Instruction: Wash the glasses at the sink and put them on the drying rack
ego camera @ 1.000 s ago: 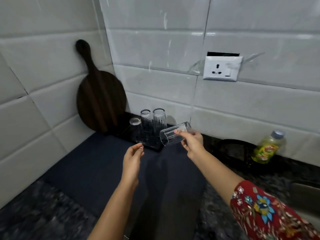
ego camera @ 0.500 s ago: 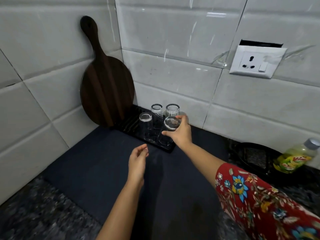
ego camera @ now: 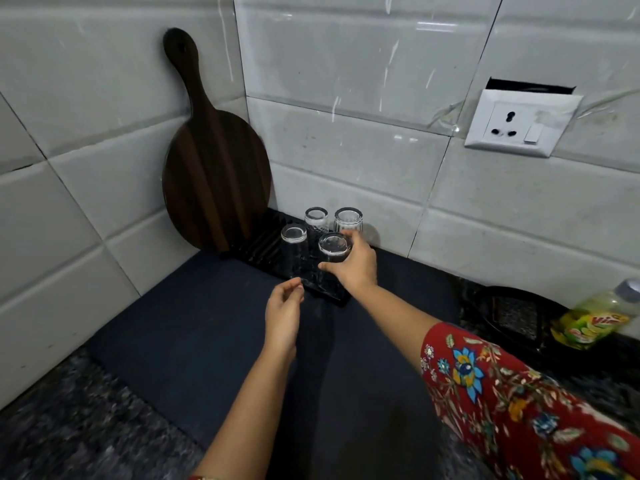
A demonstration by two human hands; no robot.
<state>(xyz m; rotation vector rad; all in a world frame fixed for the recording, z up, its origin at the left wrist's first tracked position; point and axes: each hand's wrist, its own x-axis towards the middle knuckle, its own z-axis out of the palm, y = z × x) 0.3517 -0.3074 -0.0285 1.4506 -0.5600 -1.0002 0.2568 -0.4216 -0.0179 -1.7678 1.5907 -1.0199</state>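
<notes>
Glass, likely wet, slippery and fragile: the right hand [ego camera: 353, 266] clamps the upturned tumbler [ego camera: 333, 250] round its sides on the drying rack [ego camera: 263, 249], other glasses just beyond the grip, left hand [ego camera: 283, 315] loosely open

You are in a home kitchen: white wall tiles [ego camera: 346, 57], a wooden chopping board [ego camera: 214, 181], a granite bench [ego camera: 69, 431], a wall socket [ego camera: 519, 124].
</notes>
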